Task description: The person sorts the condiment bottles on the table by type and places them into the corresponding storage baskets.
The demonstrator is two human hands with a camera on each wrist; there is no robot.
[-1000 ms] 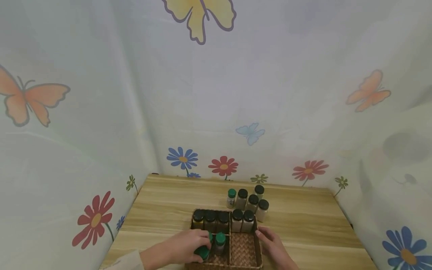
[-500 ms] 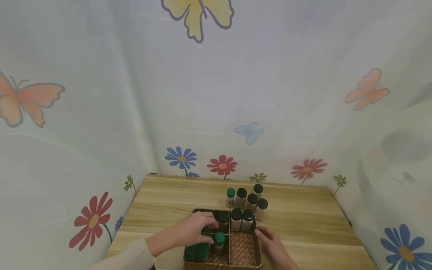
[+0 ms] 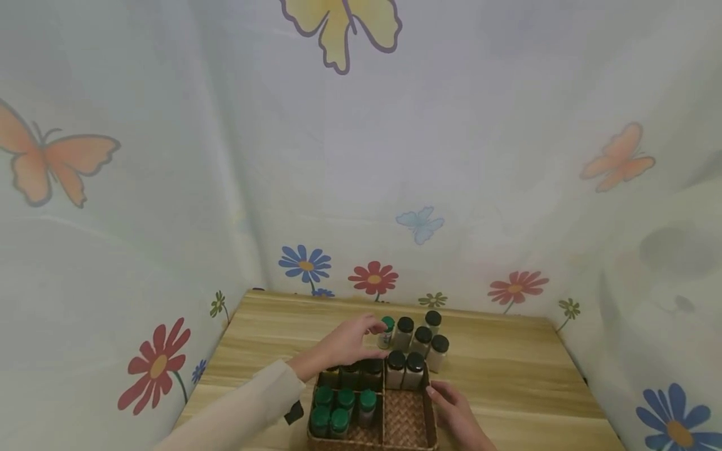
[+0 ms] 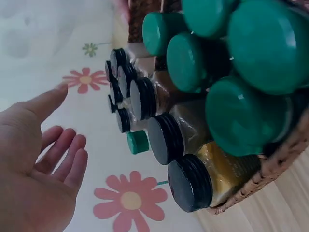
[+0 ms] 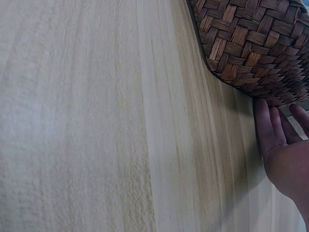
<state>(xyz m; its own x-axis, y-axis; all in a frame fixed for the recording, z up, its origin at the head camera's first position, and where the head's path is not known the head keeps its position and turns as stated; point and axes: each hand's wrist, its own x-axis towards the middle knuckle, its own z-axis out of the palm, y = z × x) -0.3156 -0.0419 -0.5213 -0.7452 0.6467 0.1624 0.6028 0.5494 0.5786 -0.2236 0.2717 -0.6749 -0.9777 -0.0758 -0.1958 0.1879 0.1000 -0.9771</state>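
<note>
My left hand reaches over the back of a woven basket, fingers spread around a small green-capped jar on the table. In the left wrist view, a gap shows between this hand and the jars, and nothing is in it. My right hand rests against the basket's right side. In the right wrist view, its fingers lie along the woven wall, low by the table. Several green-capped jars stand in the basket's front left compartment.
Three black-capped jars fill the back left compartment, and two clear black-capped jars stand at the back right. Beyond the basket, several black-capped jars cluster beside the lone green-capped one. A flowered curtain encloses the wooden table.
My left hand has let go of a green-capped jar in the front left compartment and moved up and back to the green-capped jar behind the basket. The right hand stays at the basket's side.
</note>
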